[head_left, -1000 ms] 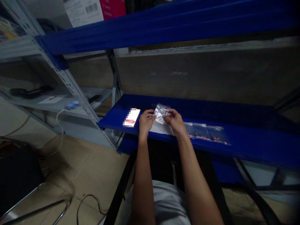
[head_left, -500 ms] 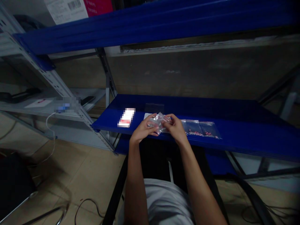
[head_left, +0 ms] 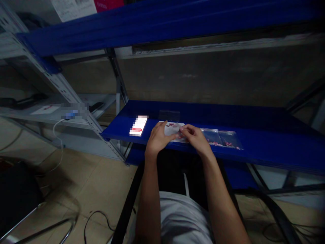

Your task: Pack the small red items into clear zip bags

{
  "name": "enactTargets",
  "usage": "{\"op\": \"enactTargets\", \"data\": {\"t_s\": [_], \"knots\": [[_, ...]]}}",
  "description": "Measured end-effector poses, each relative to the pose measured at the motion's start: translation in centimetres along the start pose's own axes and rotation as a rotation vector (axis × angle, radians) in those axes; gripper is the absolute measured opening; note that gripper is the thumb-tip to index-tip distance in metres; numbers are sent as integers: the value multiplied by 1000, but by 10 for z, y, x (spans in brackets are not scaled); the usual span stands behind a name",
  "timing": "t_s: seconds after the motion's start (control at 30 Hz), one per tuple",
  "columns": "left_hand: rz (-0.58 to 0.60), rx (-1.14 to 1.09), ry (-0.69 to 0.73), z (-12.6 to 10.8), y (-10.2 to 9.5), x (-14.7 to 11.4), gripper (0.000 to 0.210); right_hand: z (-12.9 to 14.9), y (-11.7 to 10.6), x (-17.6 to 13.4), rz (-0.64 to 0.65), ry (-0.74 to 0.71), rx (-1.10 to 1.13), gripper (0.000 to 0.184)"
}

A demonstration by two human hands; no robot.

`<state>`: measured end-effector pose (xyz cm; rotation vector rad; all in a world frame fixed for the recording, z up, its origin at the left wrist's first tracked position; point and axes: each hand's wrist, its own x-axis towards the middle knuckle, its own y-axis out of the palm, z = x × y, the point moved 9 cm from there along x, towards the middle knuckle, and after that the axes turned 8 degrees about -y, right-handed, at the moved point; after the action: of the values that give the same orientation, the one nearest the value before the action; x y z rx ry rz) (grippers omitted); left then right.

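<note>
My left hand [head_left: 159,136] rests at the left edge of a white sheet [head_left: 181,139], its thumb stretched to the right and apart from the curved fingers. My right hand [head_left: 195,136] is closed in a pinch over the sheet's right side; what sits between its fingertips looks clear and small, but I cannot make it out. Small reddish pieces [head_left: 171,125] show on the sheet between my hands. To the right lie two clear plastic bags side by side, a nearer bag [head_left: 212,135] and a farther-right bag [head_left: 228,137], both with small pink pieces along their lower edges.
Behind the sheet lies a flat clear bag [head_left: 169,116]. A lit phone [head_left: 138,126], partly blurred out, is on the blue shelf [head_left: 266,135] at left. A blue beam [head_left: 162,28] crosses above. On the grey side shelf lie a dark phone [head_left: 97,107] and a cable [head_left: 61,134].
The shiny clear bag that both hands were handling no longer shows plainly between them. The reddish pieces on the sheet are now visible. The view has shifted slightly.
</note>
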<state>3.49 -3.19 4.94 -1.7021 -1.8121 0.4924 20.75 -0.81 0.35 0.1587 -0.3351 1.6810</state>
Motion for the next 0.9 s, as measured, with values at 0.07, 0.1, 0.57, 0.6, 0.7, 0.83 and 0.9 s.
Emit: {"op": "enactTargets", "data": {"t_s": [0.07,0.1,0.57,0.6,0.7,0.83,0.9], "knots": [[-4,58,6,-10,9,-2,75,6,9,0,54,-17,-6,48],[-8,75,-4,-12,12,-2,71,9,13,0,73,-24,-9,48],[-9,-27,40,-5,19,5,47,19,17,-1,72,-30,23,43],[-4,-40,43,-5,19,6,46,19,17,-1,70,-29,23,43],[19,-67,39,-3,19,7,39,19,19,-1,74,-31,24,43],[38,-107,31,-1,17,8,33,22,24,-4,127,-21,22,43],[48,-114,19,2,16,7,35,20,24,-6,162,-1,29,42]]}}
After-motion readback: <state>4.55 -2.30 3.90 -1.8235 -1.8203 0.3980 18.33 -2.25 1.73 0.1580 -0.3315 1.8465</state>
